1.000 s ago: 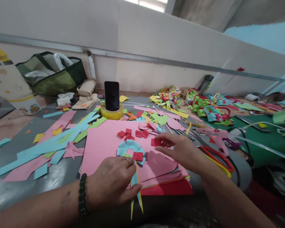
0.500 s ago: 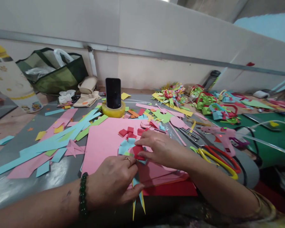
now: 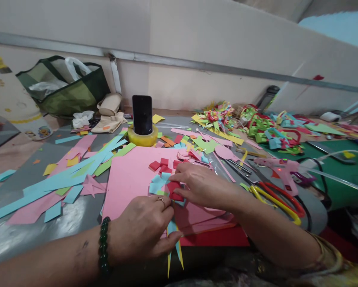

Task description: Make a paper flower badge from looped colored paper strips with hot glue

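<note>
My left hand [image 3: 145,225], with a ring and a green bead bracelet, rests on a pink sheet [image 3: 123,171]. Its curled fingers press the lower edge of a small blue paper piece [image 3: 157,184]; the fingertips are partly hidden. Under its thumb runs a blue-and-yellow paper strip [image 3: 172,229] whose pointed tails hang past the sheet's edge. From the right, my right hand [image 3: 199,185] closes its thumb and fingers on a red paper piece [image 3: 174,192], right beside the blue one. Several small red squares [image 3: 159,165] lie just beyond.
Blue and pink paper strips [image 3: 68,179] spread to the left. A phone [image 3: 142,115] stands in a yellow tape roll [image 3: 143,137]. Scissors with red and yellow handles [image 3: 282,201] and a pink glue gun [image 3: 283,171] lie right. A white bottle [image 3: 17,103] stands far left.
Both hands stay nearly in place. The red paper piece under my right fingers has shifted and tilted slightly. The whole view has moved a little.
</note>
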Motion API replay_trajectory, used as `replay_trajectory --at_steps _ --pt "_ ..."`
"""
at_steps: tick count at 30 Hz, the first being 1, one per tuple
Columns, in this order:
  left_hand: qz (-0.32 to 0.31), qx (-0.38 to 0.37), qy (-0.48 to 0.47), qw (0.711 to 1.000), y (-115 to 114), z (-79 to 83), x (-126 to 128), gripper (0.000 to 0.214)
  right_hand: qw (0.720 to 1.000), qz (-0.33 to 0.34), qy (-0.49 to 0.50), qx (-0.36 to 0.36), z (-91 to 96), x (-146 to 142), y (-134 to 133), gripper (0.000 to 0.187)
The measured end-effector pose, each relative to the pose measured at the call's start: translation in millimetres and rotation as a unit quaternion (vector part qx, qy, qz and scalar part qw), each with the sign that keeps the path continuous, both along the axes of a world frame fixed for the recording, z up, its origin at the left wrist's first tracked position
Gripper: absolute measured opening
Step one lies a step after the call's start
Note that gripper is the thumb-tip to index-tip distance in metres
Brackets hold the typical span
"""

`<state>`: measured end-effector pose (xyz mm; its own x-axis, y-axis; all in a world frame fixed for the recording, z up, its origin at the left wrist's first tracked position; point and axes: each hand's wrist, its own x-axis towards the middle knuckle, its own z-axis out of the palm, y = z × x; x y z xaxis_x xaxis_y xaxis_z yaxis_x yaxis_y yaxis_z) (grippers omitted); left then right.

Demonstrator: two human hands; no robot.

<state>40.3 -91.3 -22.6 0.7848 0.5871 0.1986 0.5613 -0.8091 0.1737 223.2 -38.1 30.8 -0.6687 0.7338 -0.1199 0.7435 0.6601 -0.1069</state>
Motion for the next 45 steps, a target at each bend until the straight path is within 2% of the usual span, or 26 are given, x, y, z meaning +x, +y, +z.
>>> replay_trajectory --at_steps 4,8,12,16,21,27,30,38,42,45 --pt "0.000 0.006 -0.007 1.000 0 1.0 1 0.029 1.000 0.001 -0.007 0.004 0.6 1 -1 0.019" --pt "-0.003 0.016 -0.017 1.000 1 -0.2 1 0.027 0.999 0.014 0.035 0.028 1.8 6 -3 0.035" --pt "-0.003 0.018 -0.014 1.000 0 -1.8 0 0.029 0.995 0.064 0.051 0.062 2.9 8 -7 0.031" --pt "-0.003 0.019 -0.003 1.000 0 -1.8 0 0.029 0.992 0.109 0.013 0.065 2.4 5 -11 0.030" --pt "-0.005 0.031 -0.003 0.999 0 -1.7 0 0.029 0.993 0.099 0.013 0.058 0.9 1 -12 0.027" --pt "-0.001 0.010 0.008 1.000 0 -2.1 0 0.030 0.992 0.108 0.052 0.046 -1.8 5 -10 0.031" --pt "-0.002 0.006 0.005 1.000 0 -1.6 0 0.030 0.991 0.102 0.062 0.058 -1.8 6 -10 0.033" --pt "-0.003 0.019 0.004 1.000 -2 -0.8 0 0.030 0.990 0.123 0.010 0.069 -8.4 2 -7 0.020" --pt "-0.004 0.025 0.001 1.000 -1 -2.1 1 0.030 0.986 0.138 0.026 0.088 -13.6 5 -4 0.018" --pt "-0.004 0.018 0.002 1.000 0 -1.8 1 0.031 0.987 0.122 0.036 0.103 -14.9 5 -4 0.019"
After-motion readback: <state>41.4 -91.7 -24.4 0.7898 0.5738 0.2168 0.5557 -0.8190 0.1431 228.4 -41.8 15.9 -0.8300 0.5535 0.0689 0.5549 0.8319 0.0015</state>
